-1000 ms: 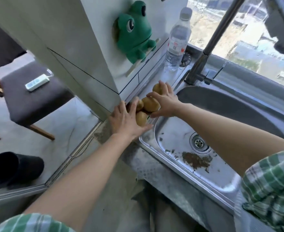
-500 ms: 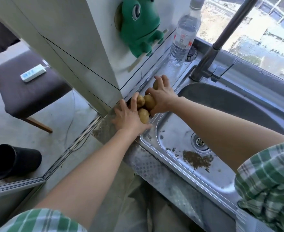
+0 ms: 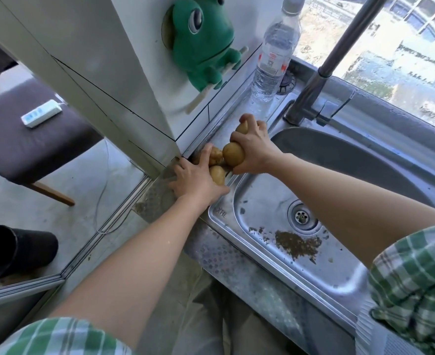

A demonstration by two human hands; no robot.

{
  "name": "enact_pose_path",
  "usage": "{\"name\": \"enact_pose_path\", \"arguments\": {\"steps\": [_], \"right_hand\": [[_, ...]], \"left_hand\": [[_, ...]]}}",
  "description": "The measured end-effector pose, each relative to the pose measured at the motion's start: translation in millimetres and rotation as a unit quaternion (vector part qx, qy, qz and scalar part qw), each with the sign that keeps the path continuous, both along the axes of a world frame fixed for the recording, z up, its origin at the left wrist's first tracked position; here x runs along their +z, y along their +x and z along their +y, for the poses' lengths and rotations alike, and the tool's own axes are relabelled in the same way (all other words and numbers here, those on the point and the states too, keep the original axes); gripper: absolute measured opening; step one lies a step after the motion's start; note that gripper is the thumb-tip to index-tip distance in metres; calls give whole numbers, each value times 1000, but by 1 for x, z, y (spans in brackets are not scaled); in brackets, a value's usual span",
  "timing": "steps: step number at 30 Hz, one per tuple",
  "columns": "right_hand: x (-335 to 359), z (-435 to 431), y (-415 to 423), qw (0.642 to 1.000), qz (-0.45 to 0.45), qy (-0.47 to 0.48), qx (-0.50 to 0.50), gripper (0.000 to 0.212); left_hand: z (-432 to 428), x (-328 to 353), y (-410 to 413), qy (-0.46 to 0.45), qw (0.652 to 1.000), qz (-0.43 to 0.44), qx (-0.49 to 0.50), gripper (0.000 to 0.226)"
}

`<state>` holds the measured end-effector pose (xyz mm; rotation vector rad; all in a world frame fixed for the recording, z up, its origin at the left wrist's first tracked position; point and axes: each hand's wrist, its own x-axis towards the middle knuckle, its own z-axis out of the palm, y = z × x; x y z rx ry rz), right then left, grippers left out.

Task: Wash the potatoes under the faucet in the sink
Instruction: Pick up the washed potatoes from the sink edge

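Mostly bare steel underfoot of the work: a sink (image 3: 262,201) with brown crumbs of dirt (image 3: 295,243) scattered beside the drain (image 3: 302,216), set in a dimpled metal counter (image 3: 224,254). At the sink's far left corner, on the ledge against a white cabinet (image 3: 103,60), a small cluster of potatoes (image 3: 215,156), outside the basin and apart from the faucet (image 3: 339,55) rising at the back. Right hand (image 3: 256,149) curled round one potato (image 3: 233,153), with a second potato (image 3: 242,128) tucked under its fingertips. Left hand (image 3: 195,180) palm down, fingers fairly straight, laid over and against two more at the ledge's edge. Green plaid sleeves at both lower corners. Behind the cluster, a clear water bottle (image 3: 275,52) upright on the ledge near the faucet's base; above it, a green frog (image 3: 201,47) stuck to the cabinet side. Bright window (image 3: 403,47) along the back. Off to the left, past a glass partition, a dark cushioned chair (image 3: 31,144) with a white power strip (image 3: 40,116) on its seat, and a black bin (image 3: 13,249) on the pale floor.
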<state>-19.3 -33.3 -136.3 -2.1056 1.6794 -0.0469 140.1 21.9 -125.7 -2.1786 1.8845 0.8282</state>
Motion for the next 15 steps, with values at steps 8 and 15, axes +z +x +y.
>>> {"name": "enact_pose_path", "arguments": {"steps": [8,15], "right_hand": [[-2,15,-10,973,-182,6,-139,58],[14,26,-6,888,-366,112,-253,60]], "left_hand": [[-2,6,-6,3,999,24,36,106],[5,11,-2,21,997,57,51,104]]}}
